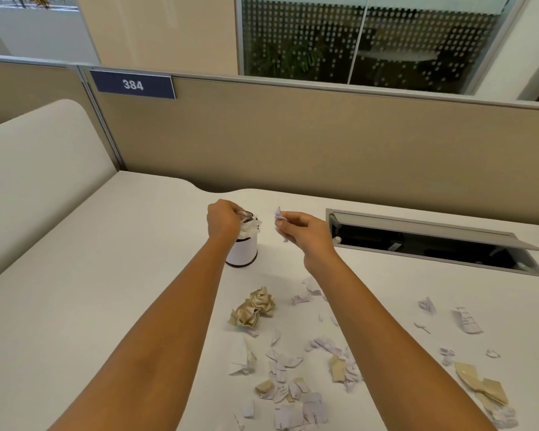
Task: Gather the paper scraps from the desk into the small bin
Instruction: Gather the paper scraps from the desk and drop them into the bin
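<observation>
A small white bin [242, 253] with a dark base stands on the white desk [112, 275]. My left hand [223, 220] is over its mouth, fingers closed on crumpled white paper [251, 228] that sits at the bin's opening. Just right of the bin, my right hand [299, 231] pinches a small white paper scrap [278, 213] in the air. A crumpled tan paper ball [255, 307] lies in front of the bin. Several torn white and tan scraps [288, 387] are strewn across the near desk between and right of my forearms.
An open cable tray [433, 244] with a raised grey flap is set into the desk at the right. A beige partition [293, 141] with a "384" sign [133, 84] runs along the back. A cream divider [35, 169] stands at the left.
</observation>
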### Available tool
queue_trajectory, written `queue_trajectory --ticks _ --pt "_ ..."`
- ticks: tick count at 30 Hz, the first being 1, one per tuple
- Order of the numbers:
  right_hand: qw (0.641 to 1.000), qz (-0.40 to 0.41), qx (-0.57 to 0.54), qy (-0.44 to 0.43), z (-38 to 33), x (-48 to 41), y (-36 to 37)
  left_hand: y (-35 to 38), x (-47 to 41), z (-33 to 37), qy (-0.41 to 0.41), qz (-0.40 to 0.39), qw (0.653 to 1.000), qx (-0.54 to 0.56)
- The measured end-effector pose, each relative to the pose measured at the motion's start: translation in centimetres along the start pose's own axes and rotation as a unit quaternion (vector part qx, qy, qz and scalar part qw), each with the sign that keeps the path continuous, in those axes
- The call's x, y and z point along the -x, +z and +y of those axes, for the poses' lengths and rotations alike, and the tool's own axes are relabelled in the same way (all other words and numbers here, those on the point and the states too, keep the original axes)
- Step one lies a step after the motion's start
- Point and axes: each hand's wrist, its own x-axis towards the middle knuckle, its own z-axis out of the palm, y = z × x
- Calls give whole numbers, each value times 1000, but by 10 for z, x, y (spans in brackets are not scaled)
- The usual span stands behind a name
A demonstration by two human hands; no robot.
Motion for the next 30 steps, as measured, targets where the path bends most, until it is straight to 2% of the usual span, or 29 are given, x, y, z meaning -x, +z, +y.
queue_trajectory --ticks 8,11,13,16,20,22,25,30 --pt "999 15 31 -25 -12 -29 45 10 -6 -6 27 -59 986 -151" --pt "995 24 89 -40 -8 -35 55 6 -7 -5 51 -59 980 -185" --pt "984 33 157 -71 -6 -39 60 2 -7 -4 68 -31 981 -178" --pt "955 40 267 -124 -3 -44 68 -6 -5 -4 64 27 991 -117" --pt "869 -20 471 -151 0 -45 82 -12 -2 -8 62 46 995 -66" --pt "846 -39 511 -147 1 -45 86 -14 0 -11 61 53 995 -52" --pt "852 -42 505 -135 0 -45 85 -15 4 -15 63 62 995 -51" --pt "901 23 402 -161 -2 -38 61 -15 15 -19 59 49 996 -49"
